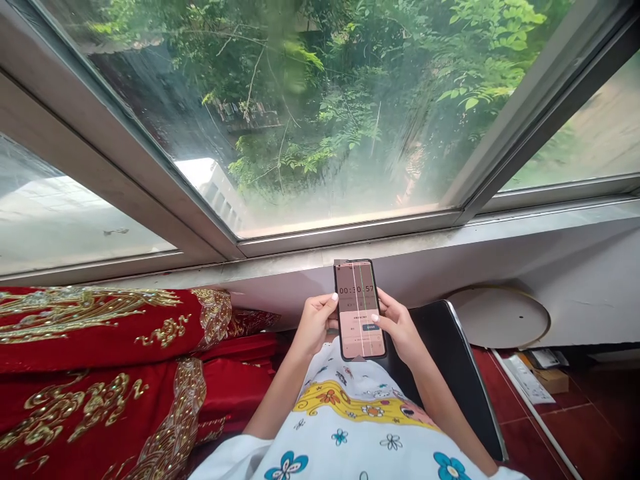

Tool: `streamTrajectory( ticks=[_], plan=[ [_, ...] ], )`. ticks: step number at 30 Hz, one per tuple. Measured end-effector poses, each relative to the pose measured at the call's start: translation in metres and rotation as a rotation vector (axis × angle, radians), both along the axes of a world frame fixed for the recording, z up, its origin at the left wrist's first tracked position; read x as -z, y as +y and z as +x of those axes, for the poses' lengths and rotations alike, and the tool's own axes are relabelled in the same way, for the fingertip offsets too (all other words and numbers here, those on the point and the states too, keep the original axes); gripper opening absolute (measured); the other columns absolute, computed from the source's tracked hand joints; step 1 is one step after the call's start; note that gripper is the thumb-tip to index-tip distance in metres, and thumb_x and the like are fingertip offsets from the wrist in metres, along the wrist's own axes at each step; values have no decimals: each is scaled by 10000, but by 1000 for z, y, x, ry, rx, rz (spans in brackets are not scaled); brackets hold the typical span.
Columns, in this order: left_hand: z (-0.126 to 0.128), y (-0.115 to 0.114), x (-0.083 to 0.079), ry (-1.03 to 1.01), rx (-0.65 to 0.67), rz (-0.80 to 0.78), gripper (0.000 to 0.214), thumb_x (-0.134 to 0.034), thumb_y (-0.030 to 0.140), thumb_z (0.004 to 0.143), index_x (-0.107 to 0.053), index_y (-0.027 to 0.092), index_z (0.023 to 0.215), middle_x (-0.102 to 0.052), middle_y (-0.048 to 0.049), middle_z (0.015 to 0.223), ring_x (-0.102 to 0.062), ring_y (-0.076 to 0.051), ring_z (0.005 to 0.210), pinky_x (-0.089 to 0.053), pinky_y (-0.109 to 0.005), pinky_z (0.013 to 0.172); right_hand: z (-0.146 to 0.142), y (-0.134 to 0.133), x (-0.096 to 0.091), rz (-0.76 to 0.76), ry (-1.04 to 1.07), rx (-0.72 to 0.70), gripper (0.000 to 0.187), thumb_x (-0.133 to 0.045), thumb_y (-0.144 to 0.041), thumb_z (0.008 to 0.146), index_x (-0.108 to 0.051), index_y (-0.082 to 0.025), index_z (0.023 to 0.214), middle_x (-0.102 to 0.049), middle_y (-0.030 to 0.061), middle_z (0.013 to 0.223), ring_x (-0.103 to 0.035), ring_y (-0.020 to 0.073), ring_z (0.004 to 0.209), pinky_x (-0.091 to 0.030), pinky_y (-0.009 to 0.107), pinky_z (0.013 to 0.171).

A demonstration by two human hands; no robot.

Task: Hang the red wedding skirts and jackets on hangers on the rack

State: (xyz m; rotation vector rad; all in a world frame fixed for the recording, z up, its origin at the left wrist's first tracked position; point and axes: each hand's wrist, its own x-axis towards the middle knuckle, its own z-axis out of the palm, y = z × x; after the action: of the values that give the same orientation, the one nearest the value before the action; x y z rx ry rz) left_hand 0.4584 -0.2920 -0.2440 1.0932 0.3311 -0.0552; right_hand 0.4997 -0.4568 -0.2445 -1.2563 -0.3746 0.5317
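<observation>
Currently held: a smartphone, upright in both hands out over my lap, its screen tilted up toward my eyes, probably so I can read it.

Left hand: grasping the phone's left edge, fingers curled behind it, my left thumb resting near the top of that edge.

Right hand: grasping the opposite edge lower down, my right thumb lying across the screen's lower right side. Holding from both sides likely keeps the phone steady.

Screen: pinkish, with large digits reading 00:30:57, thin vertical lines running through it, and small text below, too small to read.

Lap: a white garment printed with blue flowers and a yellow band, its sleeves falling back from my forearms.

My left: a red cloth with gold embroidery, bunched in heavy folds right beside my arm.

My right: a black panel along my arm, a round white board with a small hole, propped against a white wall, and a cardboard box on red floor tiles.

Ahead: a large window pane in a metal frame, with green tree leaves beyond the glass.
</observation>
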Motion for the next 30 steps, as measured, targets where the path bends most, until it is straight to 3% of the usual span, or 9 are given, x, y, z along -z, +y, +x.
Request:
streamTrajectory(
  ticks=[6, 16, 22, 30],
  plan=[
    [-1, 3, -7, -1, -25, -8, 344, -681, 448, 687, -711, 111, 750, -640, -38, 584, -532, -82, 458, -440, -177, 417, 1, 0, 0, 4, -52, -53, 679, -635, -291, 761, -364, -226, 1381, -551, 78, 1261, -525, 242, 1129, -454, 363, 914],
    [-4, 5, -8, -12, -48, 2, 340, -691, 451, 676, -713, 118, 741, -617, -20, 559, -523, -77, 456, -436, -170, 405, 1, 1, 0, 56, -40, -91, 671, -627, -267, 769, -359, -242, 1383, -536, 68, 1279, -524, 233, 1129, -460, 344, 903],
    [-6, 5, -8, -20, -63, -8, 309, -696, 427, 680, -715, 124, 737, -598, -6, 544, -499, -59, 444, -407, -145, 391, 1, 1, 4, -13, -65, -73, 736, -656, -257, 735, -334, -220, 1397, -536, 87, 1278, -531, 233, 1122, -456, 341, 910],
    [-7, 5, -9, -22, -54, 3, 317, -689, 432, 687, -716, 126, 763, -637, -28, 587, -537, -78, 475, -440, -162, 412, 1, 3, 4, 21, -43, -61, 676, -630, -275, 756, -371, -224, 1378, -571, 81, 1234, -554, 240, 1091, -482, 354, 872]
  ],
)
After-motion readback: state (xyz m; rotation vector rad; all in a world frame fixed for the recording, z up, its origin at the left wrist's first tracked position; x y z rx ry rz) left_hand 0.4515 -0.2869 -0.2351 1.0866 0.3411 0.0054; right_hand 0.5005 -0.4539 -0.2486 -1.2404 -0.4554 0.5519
